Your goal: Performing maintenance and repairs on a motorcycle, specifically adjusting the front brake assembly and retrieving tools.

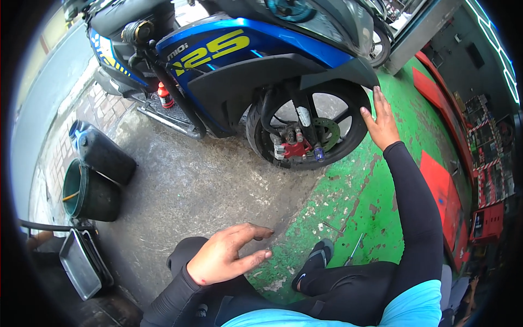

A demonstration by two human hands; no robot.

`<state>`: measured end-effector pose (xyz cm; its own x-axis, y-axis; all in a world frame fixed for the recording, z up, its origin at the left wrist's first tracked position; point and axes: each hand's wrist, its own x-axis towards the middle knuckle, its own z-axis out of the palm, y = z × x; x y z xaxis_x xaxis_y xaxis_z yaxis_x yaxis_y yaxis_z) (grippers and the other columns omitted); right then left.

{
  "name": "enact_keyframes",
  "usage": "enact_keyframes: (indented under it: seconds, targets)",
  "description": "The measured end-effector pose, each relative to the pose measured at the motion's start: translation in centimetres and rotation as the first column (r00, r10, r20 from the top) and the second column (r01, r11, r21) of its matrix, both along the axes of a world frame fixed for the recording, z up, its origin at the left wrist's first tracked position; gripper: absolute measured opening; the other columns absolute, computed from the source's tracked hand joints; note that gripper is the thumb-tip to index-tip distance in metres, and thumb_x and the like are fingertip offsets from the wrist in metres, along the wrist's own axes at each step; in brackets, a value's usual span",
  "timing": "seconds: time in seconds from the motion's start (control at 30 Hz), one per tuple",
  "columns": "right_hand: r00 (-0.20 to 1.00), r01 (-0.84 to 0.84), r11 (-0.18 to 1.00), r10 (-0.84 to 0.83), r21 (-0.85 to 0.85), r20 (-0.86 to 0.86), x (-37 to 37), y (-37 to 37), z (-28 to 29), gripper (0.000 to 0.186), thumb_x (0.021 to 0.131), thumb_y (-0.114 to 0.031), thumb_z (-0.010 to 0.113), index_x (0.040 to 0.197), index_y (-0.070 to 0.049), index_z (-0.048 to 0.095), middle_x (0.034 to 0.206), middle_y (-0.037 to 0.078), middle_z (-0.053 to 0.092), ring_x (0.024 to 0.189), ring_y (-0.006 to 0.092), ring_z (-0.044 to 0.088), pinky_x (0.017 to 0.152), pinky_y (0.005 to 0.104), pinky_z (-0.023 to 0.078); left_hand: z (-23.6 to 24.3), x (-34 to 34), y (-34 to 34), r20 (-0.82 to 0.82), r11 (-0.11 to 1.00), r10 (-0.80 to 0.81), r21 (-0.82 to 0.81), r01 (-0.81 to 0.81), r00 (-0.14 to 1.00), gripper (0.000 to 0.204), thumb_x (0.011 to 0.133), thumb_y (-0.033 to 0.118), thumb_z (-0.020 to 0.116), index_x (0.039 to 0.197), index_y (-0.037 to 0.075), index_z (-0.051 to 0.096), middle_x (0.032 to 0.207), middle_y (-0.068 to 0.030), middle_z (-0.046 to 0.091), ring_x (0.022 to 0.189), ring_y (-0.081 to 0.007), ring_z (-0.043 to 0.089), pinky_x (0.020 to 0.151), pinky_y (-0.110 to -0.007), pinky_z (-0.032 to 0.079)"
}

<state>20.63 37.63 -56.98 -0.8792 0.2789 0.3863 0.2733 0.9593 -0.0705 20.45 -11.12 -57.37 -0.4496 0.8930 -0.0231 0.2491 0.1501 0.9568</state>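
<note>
A blue and dark grey scooter [286, 46] stands ahead, its front wheel [351, 133] fitted with a brake disc and red caliper [297, 150]. My right hand [380, 117] is raised at the tip of the front fender [343, 73], fingers stretched out; whether it touches the fender I cannot tell. My left hand [229, 253] hangs above my lap, low in the middle of the view, fingers apart and holding nothing. A screwdriver [355, 248] and a thin metal tool [332, 226] lie on the green painted floor beside my foot.
At left stand a dark jerrycan [103, 152], a bucket [95, 199] and black trays [79, 264]. A red bottle [165, 95] is on the scooter's footboard. Red ramp panels [441, 193] and a red toolbox [490, 223] line the right, near a post [414, 38].
</note>
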Motion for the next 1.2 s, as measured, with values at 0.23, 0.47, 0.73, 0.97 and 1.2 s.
enact_keyframes:
  seconds: [0.23, 0.47, 0.73, 0.97, 1.2]
  targets:
    - [0.991, -0.103, 0.989, 0.093, 0.103, 0.1, 8.8, -0.5, -2.5, 0.05, 0.093, -0.031, 0.064, 0.135, -0.006, 0.053, 0.128, 0.016, 0.054, 0.122, 0.0337, 0.051, 0.105, 0.0447, 0.039, 0.3, 0.0, 2.4, -0.059, 0.992, -0.016, -0.126, 0.009, 0.998, 0.042, 0.089, 0.025, 0.074, 0.122, 0.001, 0.064, 0.117, -0.0159, 0.068, 0.109, -0.0314, 0.066, 0.096, -0.04, 0.051]
    - [0.849, 0.086, 0.988, -0.006, -0.127, 0.528, 18.4, 0.9, -11.9, 0.033, 0.09, -0.033, 0.064, 0.11, -0.007, 0.063, 0.11, 0.015, 0.061, 0.113, 0.0341, 0.056, 0.096, 0.0451, 0.045, -6.6, 1.8, 7.7, 0.055, 0.89, -0.25, -0.38, 0.252, 0.967, 0.057, 0.094, 0.044, 0.063, 0.134, 0.003, 0.056, 0.122, -0.0226, 0.064, 0.11, -0.0355, 0.065, 0.094, -0.041, 0.052]
    - [0.521, 0.475, 0.859, -0.099, -0.191, 0.848, 25.5, 8.7, -18.0, 0.04, 0.088, -0.041, 0.062, 0.1, -0.004, 0.071, 0.104, 0.019, 0.071, 0.101, 0.0359, 0.066, 0.091, 0.0474, 0.052, -14.7, 1.4, 9.4, 0.106, 0.717, -0.346, -0.611, 0.335, 0.932, 0.054, 0.095, 0.042, 0.062, 0.134, 0.005, 0.057, 0.119, -0.0205, 0.068, 0.106, -0.0343, 0.068, 0.092, -0.04, 0.054]
    - [0.447, 0.494, 0.848, -0.057, -0.193, 0.893, 25.9, 9.2, -20.4, 0.044, 0.089, -0.044, 0.062, 0.102, -0.003, 0.073, 0.104, 0.021, 0.071, 0.1, 0.0364, 0.067, 0.09, 0.0461, 0.052, -15.8, 1.1, 10.3, 0.123, 0.653, -0.324, -0.688, 0.316, 0.938, 0.055, 0.094, 0.042, 0.062, 0.135, 0.006, 0.057, 0.121, -0.0193, 0.068, 0.11, -0.0338, 0.067, 0.095, -0.039, 0.053]
    - [0.503, 0.482, 0.837, -0.021, -0.26, 0.864, 24.9, 8.0, -20.3, 0.045, 0.09, -0.044, 0.061, 0.09, 0.0, 0.073, 0.089, 0.021, 0.071, 0.089, 0.0364, 0.068, 0.083, 0.047, 0.052, -15.6, 1.0, 10.2, 0.152, 0.635, -0.325, -0.696, 0.334, 0.933, 0.057, 0.094, 0.044, 0.061, 0.137, 0.006, 0.056, 0.123, -0.0182, 0.068, 0.112, -0.0337, 0.066, 0.097, -0.039, 0.052]
